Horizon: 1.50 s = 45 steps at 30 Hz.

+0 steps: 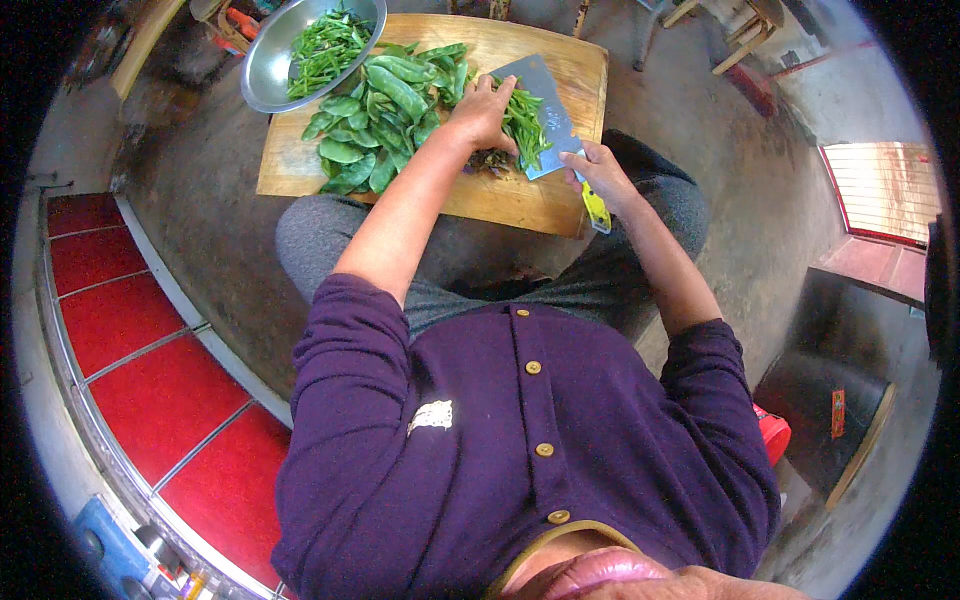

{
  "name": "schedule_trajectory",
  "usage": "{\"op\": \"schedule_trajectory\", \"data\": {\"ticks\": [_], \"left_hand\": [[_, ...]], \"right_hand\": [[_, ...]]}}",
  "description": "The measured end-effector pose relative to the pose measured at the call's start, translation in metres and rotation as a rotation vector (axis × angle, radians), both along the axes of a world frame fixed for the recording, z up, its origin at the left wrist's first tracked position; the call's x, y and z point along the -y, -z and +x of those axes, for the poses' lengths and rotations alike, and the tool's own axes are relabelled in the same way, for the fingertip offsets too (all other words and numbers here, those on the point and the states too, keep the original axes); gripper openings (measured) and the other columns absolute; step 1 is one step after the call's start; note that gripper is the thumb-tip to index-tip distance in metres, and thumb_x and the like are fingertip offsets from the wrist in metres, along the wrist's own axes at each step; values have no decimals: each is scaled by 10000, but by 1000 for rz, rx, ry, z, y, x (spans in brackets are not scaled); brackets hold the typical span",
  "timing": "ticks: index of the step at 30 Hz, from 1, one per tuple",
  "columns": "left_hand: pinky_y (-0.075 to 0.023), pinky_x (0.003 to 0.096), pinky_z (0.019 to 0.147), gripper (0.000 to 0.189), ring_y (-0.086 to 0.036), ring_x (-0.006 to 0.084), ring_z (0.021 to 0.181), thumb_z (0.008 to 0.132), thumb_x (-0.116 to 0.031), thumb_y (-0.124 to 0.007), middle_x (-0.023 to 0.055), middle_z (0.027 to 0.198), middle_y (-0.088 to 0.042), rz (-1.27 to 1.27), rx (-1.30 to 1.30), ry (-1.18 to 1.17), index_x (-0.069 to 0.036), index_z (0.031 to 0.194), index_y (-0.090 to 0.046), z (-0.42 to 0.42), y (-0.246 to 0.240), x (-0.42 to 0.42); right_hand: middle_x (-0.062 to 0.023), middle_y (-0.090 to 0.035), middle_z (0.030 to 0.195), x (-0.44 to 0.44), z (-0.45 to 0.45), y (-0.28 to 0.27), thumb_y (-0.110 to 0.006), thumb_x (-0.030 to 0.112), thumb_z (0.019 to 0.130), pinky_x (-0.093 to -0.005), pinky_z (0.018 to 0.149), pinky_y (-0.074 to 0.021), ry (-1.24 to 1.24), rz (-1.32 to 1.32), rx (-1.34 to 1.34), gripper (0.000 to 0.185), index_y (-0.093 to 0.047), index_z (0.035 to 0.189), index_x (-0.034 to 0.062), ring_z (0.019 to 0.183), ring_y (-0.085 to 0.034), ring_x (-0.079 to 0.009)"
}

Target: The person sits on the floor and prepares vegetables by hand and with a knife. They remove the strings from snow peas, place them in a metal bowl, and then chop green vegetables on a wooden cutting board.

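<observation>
My right hand grips a cleaver by its yellow handle. Its broad metal blade lies nearly flat over the wooden board. Shredded green pods rest partly on the blade. With thumb and fingers spread, my left hand touches the left side of these shreds. Whole flat green bean pods form a heap left of that hand. Below the left hand lies a small pile of dark trimmings. More green shreds fill part of a metal bowl at the board's far left corner.
The board is above and between my knees. Wooden stool legs stand on the concrete floor beyond. Red panels in a metal frame run along the left. A red object shows behind my right elbow.
</observation>
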<state>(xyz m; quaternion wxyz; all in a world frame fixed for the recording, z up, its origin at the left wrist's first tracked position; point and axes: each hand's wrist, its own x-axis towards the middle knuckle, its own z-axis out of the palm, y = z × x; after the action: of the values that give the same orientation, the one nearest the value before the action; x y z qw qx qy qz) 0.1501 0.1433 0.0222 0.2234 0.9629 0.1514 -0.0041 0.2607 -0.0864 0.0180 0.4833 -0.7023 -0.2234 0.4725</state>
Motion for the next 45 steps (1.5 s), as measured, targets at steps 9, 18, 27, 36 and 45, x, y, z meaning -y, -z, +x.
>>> {"op": "schedule_trajectory", "data": {"ticks": [9, 18, 27, 36, 45], "left_hand": [[-412, 406, 1041, 987, -483, 410, 1189, 525, -250, -908, 266, 1279, -452, -248, 179, 110, -103, 1398, -473, 29, -7, -17], [-408, 409, 1046, 966, -465, 409, 1211, 535, -305, -890, 280, 1243, -496, -189, 142, 189, -102, 1387, -483, 62, -40, -34], [-438, 407, 1019, 986, -510, 406, 1169, 530, -310, -902, 279, 1235, -490, -159, 188, 139, -121, 1397, -472, 45, -110, -64], [-429, 407, 1026, 924, -500, 389, 1177, 529, -288, -870, 258, 1192, -539, 32, 336, -19, -94, 1359, -512, -48, -187, -76], [-497, 343, 932, 828, -646, 229, 1016, 506, -158, -831, 143, 1106, -686, -10, 449, -290, -5, 1276, -566, -93, -169, -64]], "right_hand": [[-4, -579, 660, -7, -3, -38, -611, 206, 933, -248, 464, -433, 76, 38, -84, 171, -585, 824, 77, 504, -530, -96], [5, -567, 679, -18, 9, -86, -609, 211, 940, -247, 471, -423, 89, 37, -40, 147, -568, 876, 85, 514, -517, -83], [8, -565, 677, -55, 0, -146, -615, 173, 936, -237, 463, -416, 68, 98, -13, 102, -579, 905, 83, 512, -518, -85], [-4, -573, 649, -80, -43, -191, -629, 200, 927, -256, 450, -414, -115, 254, 71, 167, -578, 819, 83, 500, -520, -91], [-34, -603, 707, -102, -54, -180, -653, 184, 907, -249, 481, -418, -327, 355, 182, 151, -604, 894, 42, 560, -546, -108]]}}
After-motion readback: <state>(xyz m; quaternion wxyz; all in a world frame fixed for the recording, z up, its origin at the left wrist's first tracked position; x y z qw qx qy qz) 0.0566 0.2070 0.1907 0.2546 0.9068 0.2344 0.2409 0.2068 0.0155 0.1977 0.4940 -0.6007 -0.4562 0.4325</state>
